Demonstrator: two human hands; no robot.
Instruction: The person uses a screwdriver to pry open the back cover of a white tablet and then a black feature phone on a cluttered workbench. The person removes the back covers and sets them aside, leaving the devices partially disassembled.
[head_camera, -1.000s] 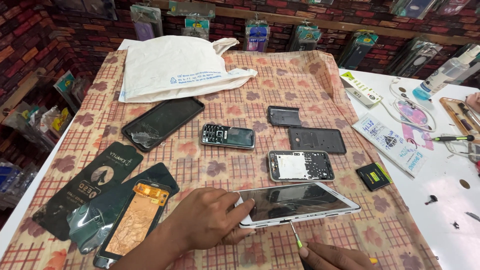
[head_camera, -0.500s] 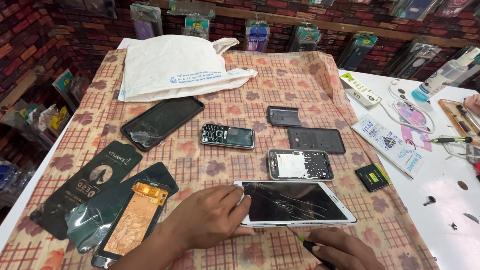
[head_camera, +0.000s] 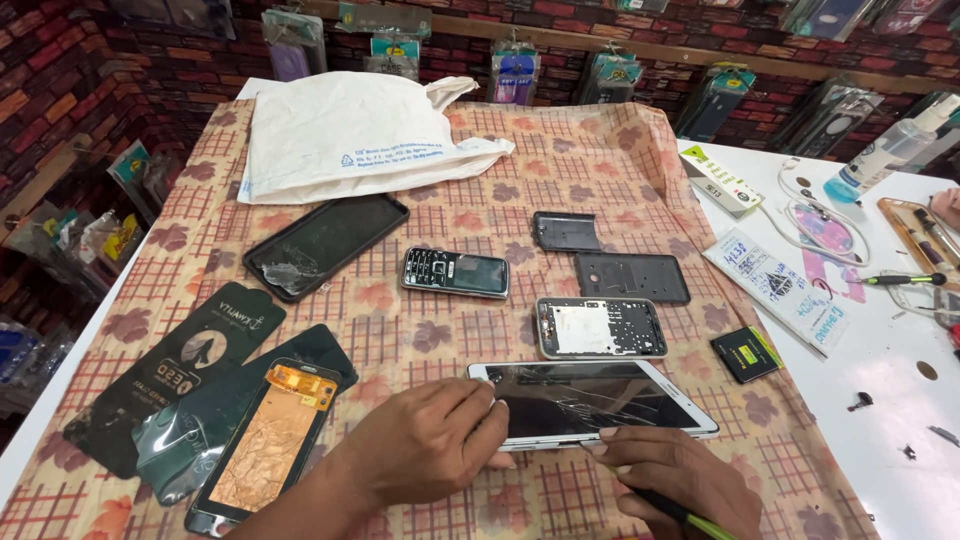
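At the near edge of the worktop (head_camera: 880, 420), covered by a checked floral cloth (head_camera: 600, 180), the left hand (head_camera: 430, 445) lies flat with fingers spread on the left end of a white phone (head_camera: 590, 400) with a cracked screen, pressing it down, while the right hand (head_camera: 680, 475) is closed around a slim green-tipped tool (head_camera: 690, 515) whose working end meets the phone's near long edge; the tip itself is hidden under the fingers. The step appears to be prying at that seam, and it is best done with the tool held shallow and slid along the edge, not levered hard, since the cracked glass could splinter; the steadying hand should press on the frame, away from the cracks. To the left lie an orange-backed display panel (head_camera: 265, 450) on dark green packets (head_camera: 180, 380). Just beyond the phone sit an opened handset frame (head_camera: 600, 327) and, to its right, a small black battery (head_camera: 747, 353). Farther back lie a keypad phone (head_camera: 455, 272), a dark cracked phone (head_camera: 325, 243), and two dark back covers (head_camera: 630, 277), well apart from the hands. At the far end rests a white plastic bag (head_camera: 350, 135); on the bare worktop to the right lie cables (head_camera: 810, 215) and printed slips (head_camera: 780, 285).
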